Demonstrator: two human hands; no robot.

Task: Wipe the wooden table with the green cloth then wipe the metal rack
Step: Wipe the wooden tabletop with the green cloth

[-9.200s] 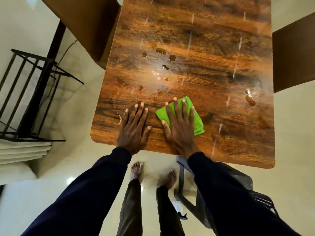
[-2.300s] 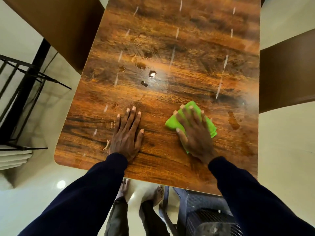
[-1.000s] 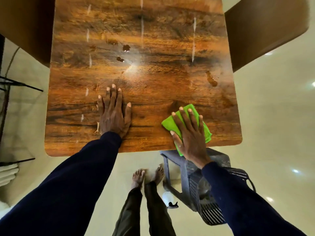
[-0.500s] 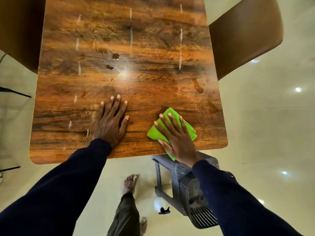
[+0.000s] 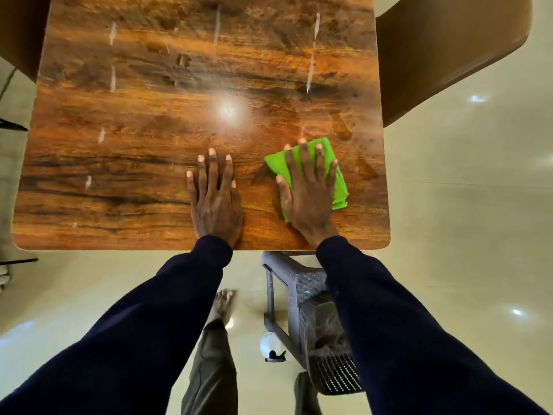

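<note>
The right hand (image 5: 308,190) lies flat, fingers straight, pressing the green cloth (image 5: 338,184) onto the wooden table (image 5: 119,145) near its front right corner. The left hand (image 5: 215,199) rests flat beside it. A wet patch (image 5: 341,128) just beyond looks unwiped, and I'd judge the metal rack comes later. The folded cloth's long axis points away from the person, leaning slightly left.

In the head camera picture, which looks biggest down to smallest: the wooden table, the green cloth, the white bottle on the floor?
1. wooden table, largest.
2. green cloth.
3. white bottle, smallest, though it sits farther from the camera, which shrinks it.
</note>
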